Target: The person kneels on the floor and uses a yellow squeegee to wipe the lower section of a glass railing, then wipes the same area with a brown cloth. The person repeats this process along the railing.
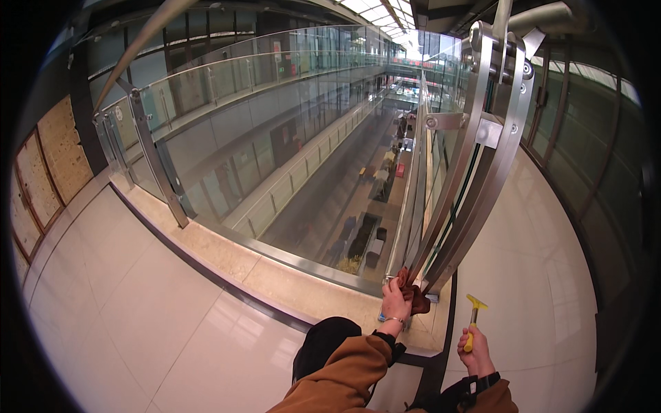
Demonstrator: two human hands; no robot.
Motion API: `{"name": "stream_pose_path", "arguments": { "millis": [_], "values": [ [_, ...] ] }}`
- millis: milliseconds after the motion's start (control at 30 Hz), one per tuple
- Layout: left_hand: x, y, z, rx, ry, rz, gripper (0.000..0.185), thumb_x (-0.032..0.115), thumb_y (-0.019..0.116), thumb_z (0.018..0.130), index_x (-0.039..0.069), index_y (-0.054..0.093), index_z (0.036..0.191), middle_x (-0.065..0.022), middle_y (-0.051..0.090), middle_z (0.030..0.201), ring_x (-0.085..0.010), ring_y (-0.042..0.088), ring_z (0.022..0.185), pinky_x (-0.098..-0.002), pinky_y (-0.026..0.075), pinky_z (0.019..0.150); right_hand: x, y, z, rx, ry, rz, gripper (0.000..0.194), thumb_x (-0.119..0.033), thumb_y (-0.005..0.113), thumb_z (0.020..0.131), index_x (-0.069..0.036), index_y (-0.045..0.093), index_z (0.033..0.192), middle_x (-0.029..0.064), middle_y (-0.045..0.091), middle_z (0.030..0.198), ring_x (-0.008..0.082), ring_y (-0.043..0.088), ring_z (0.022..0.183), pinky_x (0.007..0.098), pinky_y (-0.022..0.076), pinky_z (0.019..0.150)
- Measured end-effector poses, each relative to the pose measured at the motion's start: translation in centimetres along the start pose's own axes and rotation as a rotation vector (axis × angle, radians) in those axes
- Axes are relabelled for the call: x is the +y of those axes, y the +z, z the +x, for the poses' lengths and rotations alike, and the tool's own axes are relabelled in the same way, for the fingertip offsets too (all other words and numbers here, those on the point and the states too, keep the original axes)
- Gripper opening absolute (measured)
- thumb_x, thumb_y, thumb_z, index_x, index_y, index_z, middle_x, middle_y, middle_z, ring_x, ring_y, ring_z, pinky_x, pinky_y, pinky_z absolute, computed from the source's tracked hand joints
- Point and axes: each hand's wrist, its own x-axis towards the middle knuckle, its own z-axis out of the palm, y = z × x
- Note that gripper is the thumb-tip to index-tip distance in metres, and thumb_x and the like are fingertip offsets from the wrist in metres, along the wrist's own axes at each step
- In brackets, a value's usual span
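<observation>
My left hand point(396, 302) grips a reddish-brown cloth point(421, 304) at the foot of the steel railing posts point(459, 217). Folds of the cloth hang over the corner of the beige stone curb point(302, 283) and hide part of the post base. A small blue item point(382, 316), partly covered, shows beside that hand's wrist. Off to the right, my right hand point(473, 345) holds a scraper point(474, 312) by its yellow handle. Its yellow T-shaped head points up and away from me, over the tiled floor.
A tall glass balustrade panel point(289, 170) rises from the curb, with an atrium and furniture on a lower floor behind it. Another steel post point(157, 160) stands to the left. Pale tiles point(155, 289) cover the floor; dark-framed glass panels point(583, 134) line the right side.
</observation>
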Motion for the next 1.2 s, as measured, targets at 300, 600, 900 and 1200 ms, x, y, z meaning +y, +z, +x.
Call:
{"name": "stream_pose_path", "arguments": {
  "millis": [300,600,900,1200],
  "values": [
    [0.7,-4.3,0.5,-0.213,0.024,0.276,0.043,0.026,0.068,0.072,0.014,0.047,0.109,-0.0185,0.052,0.103,-0.0396,0.058,0.089,-0.0474,0.048,0.074,3.5,1.0,-3.0,-0.113,0.231,0.185,0.017,-0.029,0.045,0.088,-0.012,0.047,0.086,-0.0003,0.050,0.062,0.0137,0.050,0.052,0.0266,0.0385,0.045],
    [2.8,-16.1,0.5,-0.444,0.128,0.597,0.026,0.026,0.062,0.075,0.015,0.058,0.098,-0.0150,0.059,0.097,-0.0347,0.058,0.093,-0.0430,0.048,0.076,9.8,3.1,-7.8,-0.350,0.722,-0.190,0.021,-0.028,0.041,0.092,-0.007,0.044,0.095,0.0043,0.047,0.066,0.0158,0.047,0.056,0.0257,0.0403,0.049],
    [-1.9,-21.6,-1.3,-0.505,0.084,0.507,0.031,0.021,0.064,0.071,0.018,0.055,0.101,-0.0111,0.056,0.092,-0.0340,0.059,0.082,-0.0412,0.049,0.069,15.0,9.3,-7.0,-0.411,0.972,-0.553,0.020,-0.020,0.051,0.090,-0.004,0.049,0.102,0.0021,0.044,0.061,0.0105,0.042,0.049,0.0227,0.0335,0.044],
    [0.9,-27.8,-1.5,-0.634,0.064,0.407,0.040,0.018,0.069,0.066,0.015,0.053,0.102,-0.0056,0.051,0.089,-0.0253,0.059,0.081,-0.0356,0.048,0.059,16.3,11.4,-3.4,-0.500,1.210,-0.568,0.032,-0.017,0.043,0.094,-0.001,0.044,0.121,0.0036,0.045,0.061,0.0119,0.043,0.050,0.0209,0.0350,0.047]
  ]
}}
